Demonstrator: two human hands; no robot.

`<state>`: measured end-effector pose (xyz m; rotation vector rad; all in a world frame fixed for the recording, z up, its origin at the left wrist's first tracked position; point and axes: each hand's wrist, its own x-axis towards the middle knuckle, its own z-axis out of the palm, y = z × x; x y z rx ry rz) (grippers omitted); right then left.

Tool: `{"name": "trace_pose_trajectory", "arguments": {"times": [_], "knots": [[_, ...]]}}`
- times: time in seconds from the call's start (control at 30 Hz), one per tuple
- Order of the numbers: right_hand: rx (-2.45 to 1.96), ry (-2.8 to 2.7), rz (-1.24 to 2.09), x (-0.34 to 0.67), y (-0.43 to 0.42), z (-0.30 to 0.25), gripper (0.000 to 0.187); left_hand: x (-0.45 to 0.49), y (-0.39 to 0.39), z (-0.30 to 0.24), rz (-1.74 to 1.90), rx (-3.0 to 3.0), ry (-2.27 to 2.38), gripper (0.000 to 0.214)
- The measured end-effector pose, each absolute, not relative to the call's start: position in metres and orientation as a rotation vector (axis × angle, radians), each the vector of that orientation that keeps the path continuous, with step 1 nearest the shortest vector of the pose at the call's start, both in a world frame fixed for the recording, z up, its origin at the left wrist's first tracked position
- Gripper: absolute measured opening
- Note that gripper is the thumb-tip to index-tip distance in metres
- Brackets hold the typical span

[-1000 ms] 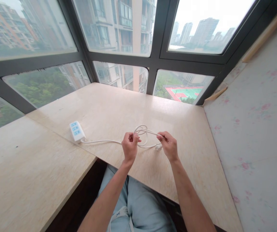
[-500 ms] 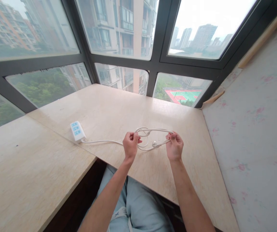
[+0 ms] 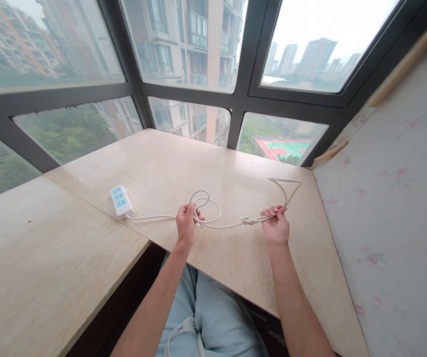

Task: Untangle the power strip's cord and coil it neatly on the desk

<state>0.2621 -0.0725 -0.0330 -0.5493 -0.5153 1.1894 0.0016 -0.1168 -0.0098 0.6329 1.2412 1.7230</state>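
Note:
A white power strip (image 3: 121, 201) with blue socket faces lies on the stone-look counter, left of my hands. Its white power cord (image 3: 153, 217) runs right to my left hand (image 3: 187, 222), whose fingers are closed on it. Two loose loops of cord stand out beyond those fingers. My right hand (image 3: 275, 224) is closed round another stretch of the cord, near the plug (image 3: 249, 220), which sits just left of the fingers. Past the right hand, a bent loop of cord reaches toward the window. Between the hands, one length of cord hangs nearly straight.
The pale counter (image 3: 68, 233) has a front edge with a dark gap below, where my legs (image 3: 216, 312) are. Dark window frames (image 3: 241, 104) border the far side. A flowered wall (image 3: 392, 223) stands at the right, with wallpaper peeling near the corner.
My hands have moved apart, the left one leftward and the right one slightly right. The coil between them has opened, with loops now at the left hand and one beyond the right.

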Motion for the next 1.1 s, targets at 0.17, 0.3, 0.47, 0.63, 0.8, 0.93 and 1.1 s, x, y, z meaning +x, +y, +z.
{"name": "trace_pose_trajectory", "arguments": {"times": [0.17,0.3,0.47,0.63,0.8,0.93,1.1], "knots": [[-0.572,-0.437,1.207,0.269,-0.069,-0.041,0.03,-0.008,-0.117,-0.006,1.652,0.566,1.091,0.035],[-0.539,-0.366,1.227,0.271,-0.067,-0.045,0.026,-0.014,-0.118,-0.014,1.496,0.629,1.063,0.038],[-0.542,-0.319,1.21,0.276,-0.066,-0.047,0.022,-0.022,-0.128,-0.034,1.316,1.078,1.306,0.057],[-0.568,-0.33,1.149,0.288,-0.065,-0.047,0.027,-0.05,-0.139,-0.045,1.093,1.8,1.487,0.085],[-0.582,-0.278,1.093,0.301,-0.064,-0.046,0.029,-0.087,-0.138,-0.044,0.854,2.265,1.474,0.029],[-0.605,-0.253,1.08,0.308,-0.064,-0.045,0.028,-0.118,-0.135,-0.037,0.698,2.459,1.594,0.02],[-0.658,-0.215,1.064,0.321,-0.065,-0.035,0.027,-0.179,-0.128,-0.025,0.576,2.529,1.885,0.02]]}}
